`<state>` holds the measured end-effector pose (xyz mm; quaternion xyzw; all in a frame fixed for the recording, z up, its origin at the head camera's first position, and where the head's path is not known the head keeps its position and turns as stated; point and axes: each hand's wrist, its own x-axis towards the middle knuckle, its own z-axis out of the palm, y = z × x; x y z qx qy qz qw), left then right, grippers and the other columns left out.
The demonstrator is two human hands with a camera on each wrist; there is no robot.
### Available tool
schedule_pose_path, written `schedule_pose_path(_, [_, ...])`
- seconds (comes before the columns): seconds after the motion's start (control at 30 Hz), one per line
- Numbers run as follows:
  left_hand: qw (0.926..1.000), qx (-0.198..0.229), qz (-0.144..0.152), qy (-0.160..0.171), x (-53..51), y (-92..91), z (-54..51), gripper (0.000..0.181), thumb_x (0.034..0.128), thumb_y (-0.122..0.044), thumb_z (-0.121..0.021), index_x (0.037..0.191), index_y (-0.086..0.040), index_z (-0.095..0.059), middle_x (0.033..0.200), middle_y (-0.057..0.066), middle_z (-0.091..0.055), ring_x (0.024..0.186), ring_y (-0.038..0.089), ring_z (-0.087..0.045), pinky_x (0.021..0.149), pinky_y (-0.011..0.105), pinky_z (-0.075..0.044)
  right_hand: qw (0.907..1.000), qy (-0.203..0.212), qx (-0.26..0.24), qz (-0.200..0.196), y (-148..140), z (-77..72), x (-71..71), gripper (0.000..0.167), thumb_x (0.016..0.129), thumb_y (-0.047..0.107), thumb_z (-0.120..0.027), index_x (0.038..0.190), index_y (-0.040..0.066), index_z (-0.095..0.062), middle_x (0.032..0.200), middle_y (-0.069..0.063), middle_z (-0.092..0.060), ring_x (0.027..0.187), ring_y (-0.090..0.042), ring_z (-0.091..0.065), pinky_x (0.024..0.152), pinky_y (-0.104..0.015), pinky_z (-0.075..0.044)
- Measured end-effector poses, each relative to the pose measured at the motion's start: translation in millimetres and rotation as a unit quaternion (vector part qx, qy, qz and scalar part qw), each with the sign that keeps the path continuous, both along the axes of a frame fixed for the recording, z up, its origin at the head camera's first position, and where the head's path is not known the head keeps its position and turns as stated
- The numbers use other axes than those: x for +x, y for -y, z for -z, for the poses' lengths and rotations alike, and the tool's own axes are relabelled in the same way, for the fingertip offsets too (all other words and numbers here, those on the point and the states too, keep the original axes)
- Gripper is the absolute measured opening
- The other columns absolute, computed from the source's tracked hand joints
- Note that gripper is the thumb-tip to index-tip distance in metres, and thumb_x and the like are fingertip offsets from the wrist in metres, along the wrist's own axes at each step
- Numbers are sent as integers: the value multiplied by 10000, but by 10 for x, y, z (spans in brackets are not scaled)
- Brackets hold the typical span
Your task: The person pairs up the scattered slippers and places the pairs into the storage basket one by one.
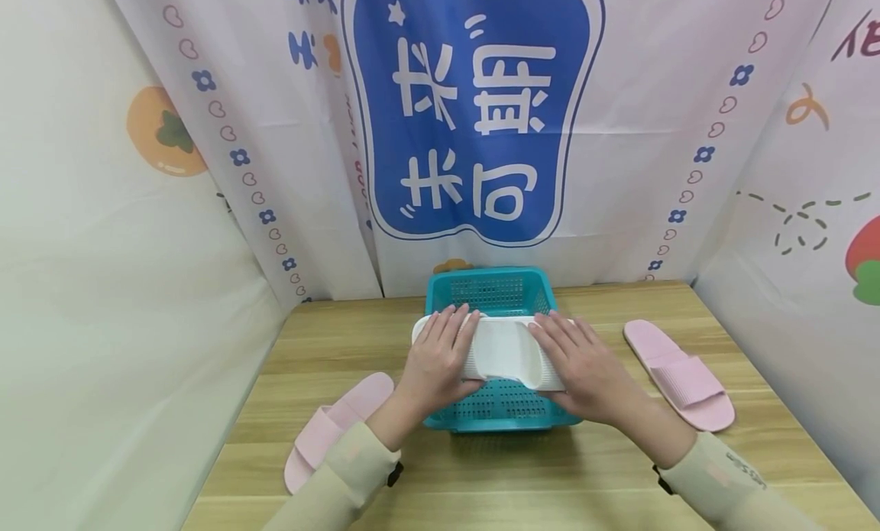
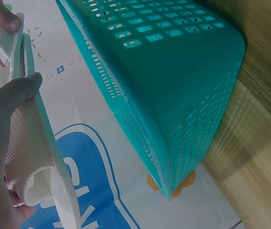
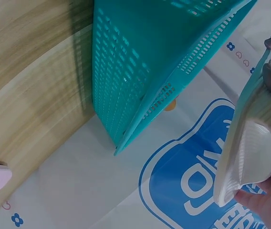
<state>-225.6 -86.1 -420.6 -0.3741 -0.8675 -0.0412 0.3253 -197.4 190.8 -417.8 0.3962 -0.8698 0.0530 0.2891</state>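
White slippers (image 1: pixel 505 349) lie crosswise above a teal basket (image 1: pixel 505 424), held up between both hands. In the left wrist view, two sole edges of the white slippers (image 2: pixel 61 191) run side by side, apparently a pair. My left hand (image 1: pixel 440 363) grips the left end, fingers over the top and thumb on the near side. My right hand (image 1: pixel 587 370) grips the other end in the same way. From the right wrist, the slippers (image 3: pixel 240 157) appear apart from the basket's rim. The hands and slippers hide part of the basket's inside.
One pink slipper (image 1: pixel 337 432) lies on the wooden table (image 1: pixel 495 485) left of the basket. Another pink slipper (image 1: pixel 677 374) lies to the right. A printed cloth (image 1: pixel 653 134) hangs behind the table, and more cloth borders both sides.
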Motion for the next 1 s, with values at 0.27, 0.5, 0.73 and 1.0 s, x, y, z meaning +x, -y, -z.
schedule_pose_path(0.27, [10000, -4, -60, 4, 18, -21, 0, 1006, 683, -568, -797, 1444, -36, -410, 1435, 186, -465, 1311, 354, -439, 1089, 499, -325, 10000, 18, -2, 33, 33, 15, -8, 1047, 642, 407, -880, 1449, -17, -364, 1436, -230, -441, 1308, -425, -414, 1020, -635, -347])
schedule_pose_path(0.5, [9999, 12, -49, -162, 13, -39, 24, 981, 685, -563, -787, 1429, -31, -432, 1413, 191, -487, 1275, 366, -475, 1070, 506, -351, 10000, -16, -2, 17, 50, 29, -7, 1049, 647, 411, -873, 1452, -20, -357, 1436, -233, -437, 1299, -428, -422, 1020, -638, -343])
schedule_pose_path(0.73, [9997, 25, -30, -252, 24, -62, 26, 995, 661, -560, -803, 1420, -27, -443, 1396, 198, -502, 1257, 372, -493, 1063, 502, -362, 10000, -27, -13, 17, 69, 29, 1, 1030, 658, 426, -862, 1444, -23, -370, 1429, -236, -444, 1295, -430, -426, 1022, -634, -344])
schedule_pose_path(1.0, [9997, -8, -40, -246, 42, -85, 27, 1000, 652, -560, -810, 1415, -24, -449, 1385, 204, -511, 1248, 378, -500, 1058, 503, -375, 10000, -50, -19, 6, 91, 36, 5, 1033, 641, 418, -875, 1436, -22, -383, 1418, -239, -455, 1286, -436, -434, 1016, -638, -348])
